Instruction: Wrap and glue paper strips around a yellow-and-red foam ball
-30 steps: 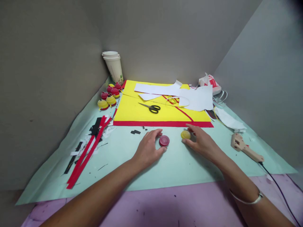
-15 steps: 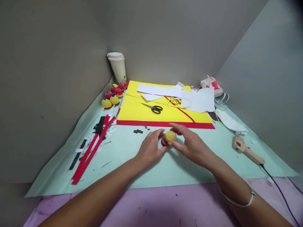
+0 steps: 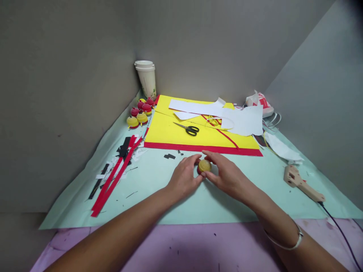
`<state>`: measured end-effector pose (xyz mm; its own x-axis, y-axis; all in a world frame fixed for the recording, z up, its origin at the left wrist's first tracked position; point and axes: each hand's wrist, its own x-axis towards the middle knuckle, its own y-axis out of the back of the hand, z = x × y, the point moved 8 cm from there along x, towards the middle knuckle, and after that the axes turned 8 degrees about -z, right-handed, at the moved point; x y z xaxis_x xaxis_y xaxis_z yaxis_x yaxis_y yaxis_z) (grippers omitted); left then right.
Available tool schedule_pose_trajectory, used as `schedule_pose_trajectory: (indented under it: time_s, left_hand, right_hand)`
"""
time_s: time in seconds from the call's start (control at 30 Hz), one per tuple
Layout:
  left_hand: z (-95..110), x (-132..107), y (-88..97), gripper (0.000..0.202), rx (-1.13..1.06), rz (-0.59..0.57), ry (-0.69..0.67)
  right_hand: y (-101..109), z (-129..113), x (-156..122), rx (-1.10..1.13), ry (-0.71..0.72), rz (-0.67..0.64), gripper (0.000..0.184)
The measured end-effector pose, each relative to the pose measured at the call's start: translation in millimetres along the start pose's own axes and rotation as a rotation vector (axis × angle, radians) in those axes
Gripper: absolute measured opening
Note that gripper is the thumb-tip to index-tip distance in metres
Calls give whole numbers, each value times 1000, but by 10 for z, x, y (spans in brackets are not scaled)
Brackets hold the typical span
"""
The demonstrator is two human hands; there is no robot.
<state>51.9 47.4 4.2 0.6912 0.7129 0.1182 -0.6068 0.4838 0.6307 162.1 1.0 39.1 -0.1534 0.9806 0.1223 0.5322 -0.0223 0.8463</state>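
Note:
A small yellow domed disc [image 3: 204, 165] rests on top of a dark red round piece [image 3: 199, 171], which shows only as an edge below it. The fingers of my left hand [image 3: 185, 175] curve round the left side of the red piece. From the right, my right hand [image 3: 228, 173] grips the yellow disc between thumb and fingers. Both hands are low over the green sheet, with the fingertips nearly meeting around the stacked pair. The underside of the red piece is hidden.
Scissors [image 3: 189, 129] lie on yellow card [image 3: 167, 132] beyond the hands, near white paper [image 3: 244, 119]. Several red and yellow round pieces [image 3: 141, 118] stand by a paper cup [image 3: 146, 81]. Red strips [image 3: 113, 181] lie left, a glue gun [image 3: 303, 183] right.
The yellow disc has come down over the red piece, covering most of it; before, it sat offset to the right. The view has shifted slightly.

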Motion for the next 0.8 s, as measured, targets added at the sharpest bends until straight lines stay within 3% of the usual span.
schedule_pose_trajectory:
  time_s: [0.8]
  left_hand:
    - [10,3,5,52,-2,-20,42]
  right_hand:
    - [-22,119,-104,81,-39,15,54]
